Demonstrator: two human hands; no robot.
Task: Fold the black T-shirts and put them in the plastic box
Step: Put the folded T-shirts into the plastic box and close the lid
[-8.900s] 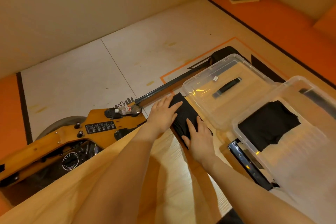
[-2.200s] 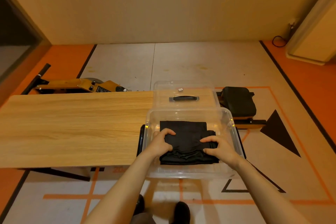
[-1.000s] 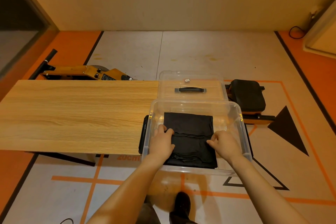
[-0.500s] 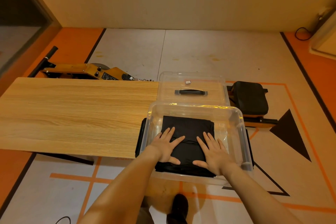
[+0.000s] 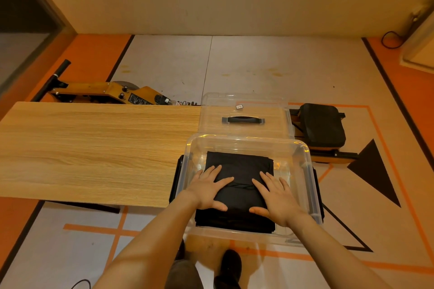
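Since half a second ago, almost nothing has moved: left hand [image 5: 209, 189] and right hand [image 5: 276, 195] lie flat, fingers spread, pressing the folded black T-shirts [image 5: 239, 166] inside the plastic box [image 5: 307, 169]. Cloth likely soft, light, slumps; take hold along folded edges. Lid [image 5: 244, 110] lies on worktop [image 5: 94, 148] behind the box.
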